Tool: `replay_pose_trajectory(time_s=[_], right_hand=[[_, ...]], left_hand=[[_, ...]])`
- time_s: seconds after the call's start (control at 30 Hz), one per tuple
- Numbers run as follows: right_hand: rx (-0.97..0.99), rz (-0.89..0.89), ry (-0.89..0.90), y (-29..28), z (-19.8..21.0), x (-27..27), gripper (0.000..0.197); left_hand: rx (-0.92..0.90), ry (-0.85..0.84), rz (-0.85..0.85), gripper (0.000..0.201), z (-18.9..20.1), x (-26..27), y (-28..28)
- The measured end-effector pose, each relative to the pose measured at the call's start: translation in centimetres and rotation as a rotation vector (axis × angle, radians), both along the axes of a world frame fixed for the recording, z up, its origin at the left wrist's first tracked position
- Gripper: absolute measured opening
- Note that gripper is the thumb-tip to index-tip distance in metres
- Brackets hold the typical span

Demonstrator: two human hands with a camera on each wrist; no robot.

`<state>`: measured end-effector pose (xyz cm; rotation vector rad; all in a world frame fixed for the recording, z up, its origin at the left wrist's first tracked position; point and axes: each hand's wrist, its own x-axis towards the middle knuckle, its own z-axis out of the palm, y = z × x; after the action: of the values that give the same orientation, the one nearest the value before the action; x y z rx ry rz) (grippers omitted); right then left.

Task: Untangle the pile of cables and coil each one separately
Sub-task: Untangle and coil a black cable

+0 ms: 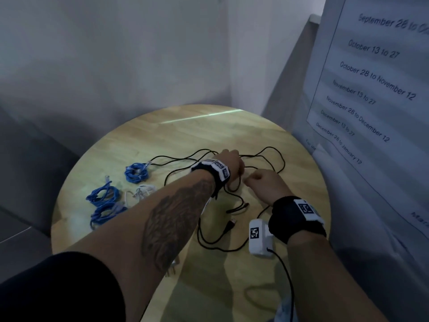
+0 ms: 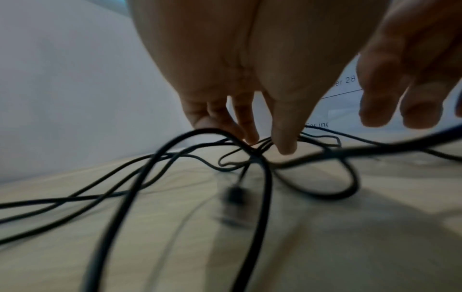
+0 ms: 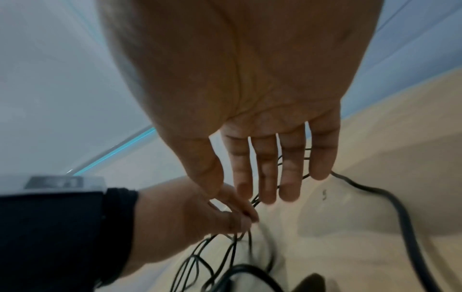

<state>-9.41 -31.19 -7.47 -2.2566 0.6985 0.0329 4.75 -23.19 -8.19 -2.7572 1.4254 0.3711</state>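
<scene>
Loose black cables (image 1: 274,151) lie tangled across the middle of the round wooden table (image 1: 185,131). My left hand (image 1: 232,162) reaches into the tangle. In the right wrist view it (image 3: 225,215) pinches a bunch of black strands (image 3: 250,233) where they cross. The left wrist view shows its fingertips (image 2: 285,146) down on that knot (image 2: 257,156). My right hand (image 1: 264,182) hovers just right of it, fingers straight (image 3: 270,177) and holding nothing. A thick black cable (image 3: 405,213) curves past it. A USB plug (image 1: 232,222) lies nearer to me.
Three coiled blue cables (image 1: 137,173) (image 1: 103,192) (image 1: 104,212) and a white bundle (image 1: 144,190) sit on the table's left side. A paper schedule (image 1: 371,77) hangs on the wall close at the right. A grey wall stands behind the table.
</scene>
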Motion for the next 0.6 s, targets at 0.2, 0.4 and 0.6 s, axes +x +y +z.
replay_pose_trajectory(time_s=[0.2,0.4,0.6], right_hand=[[0.220,-0.149,-0.481,-0.6,1.9,0.3,0.023],[0.506,-0.172,-0.704,-0.3,8.1,1.1,0.009],[0.200,-0.010,-0.809,1.2,15.0,0.5,0.009]], left_hand=[[-0.477,0.173,0.023,0.014,6.1,0.2,0.5],[-0.659,0.310,0.069,0.008,14.5,-0.6,5.3],[-0.725,0.445,0.214,0.029,18.5,-2.3,10.4]])
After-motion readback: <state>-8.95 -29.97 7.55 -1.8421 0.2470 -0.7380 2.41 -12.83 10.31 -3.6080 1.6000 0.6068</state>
